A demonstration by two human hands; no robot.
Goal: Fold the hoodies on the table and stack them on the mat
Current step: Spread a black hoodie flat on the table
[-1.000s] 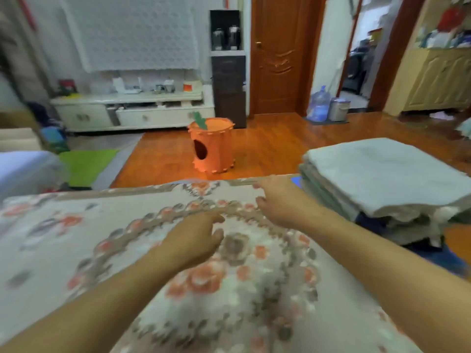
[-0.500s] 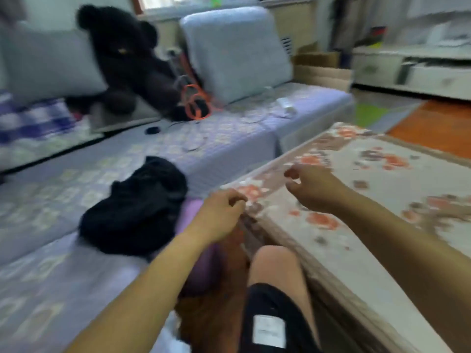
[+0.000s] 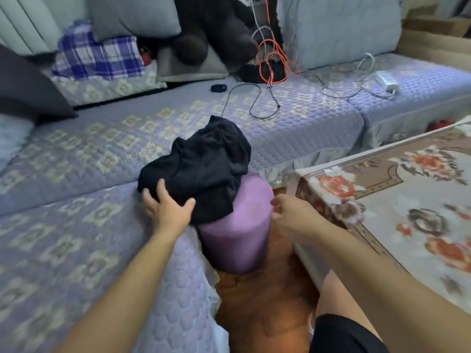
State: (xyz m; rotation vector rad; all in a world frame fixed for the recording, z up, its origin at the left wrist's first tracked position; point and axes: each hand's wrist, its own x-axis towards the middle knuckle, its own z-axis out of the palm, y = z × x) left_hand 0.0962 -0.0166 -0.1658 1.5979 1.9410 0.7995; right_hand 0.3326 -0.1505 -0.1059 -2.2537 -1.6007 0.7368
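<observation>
Quilted lavender sofa cover (image 3: pixel 76 250) fills the lower left of the frame, and a floral-patterned cloth-covered table (image 3: pixel 397 200) takes the right edge, with bare wooden floor (image 3: pixel 257 301) between them. Left hand (image 3: pixel 167 210) is down on the crumpled black hoodie (image 3: pixel 201 171), fingers spread and thumb out wide, laid on the near lower edge of the fabric; whether it has actually gathered any cloth, can't tell. Right hand (image 3: pixel 293 215) hangs in the air at centre, fingers loosely curled and slightly apart, holding nothing, just beside the round purple stool (image 3: pixel 239 230) and near the table corner. The hoodie sits heaped on top of that stool, spilling onto the sofa edge. Half a second ago both hands were short of the hoodie, closed loosely near the table edge; now the left has reached it and the view has swung in closer. Further back, a tangle of orange and grey cables (image 3: pixel 272 72) and a dark plush toy (image 3: pixel 211 29) lie at the top centre.
</observation>
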